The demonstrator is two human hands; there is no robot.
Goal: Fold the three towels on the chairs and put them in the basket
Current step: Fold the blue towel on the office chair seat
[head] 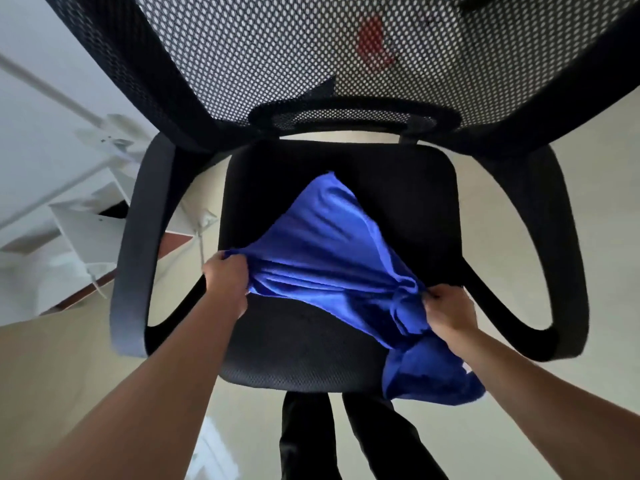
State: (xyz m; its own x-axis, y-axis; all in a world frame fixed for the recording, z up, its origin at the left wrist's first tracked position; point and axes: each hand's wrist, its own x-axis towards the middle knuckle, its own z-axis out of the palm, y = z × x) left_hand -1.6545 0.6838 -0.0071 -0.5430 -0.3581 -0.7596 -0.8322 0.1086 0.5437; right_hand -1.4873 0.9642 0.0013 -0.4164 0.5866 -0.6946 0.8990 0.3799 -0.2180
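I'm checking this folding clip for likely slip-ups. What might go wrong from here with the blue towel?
1. The blue towel is bunched where the right hand pinches it, while the left hand grips an edge; the fold may come out crooked.
2. A tail of towel hangs past the front of the chair seat and may slide toward the floor.

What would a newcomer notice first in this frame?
The bright blue towel, stretched across the middle of the black chair seat, with one end hanging off the seat's front right. The left hand grips its left corner and the right hand pinches its bunched right side. The mesh backrest fills the top of the view.
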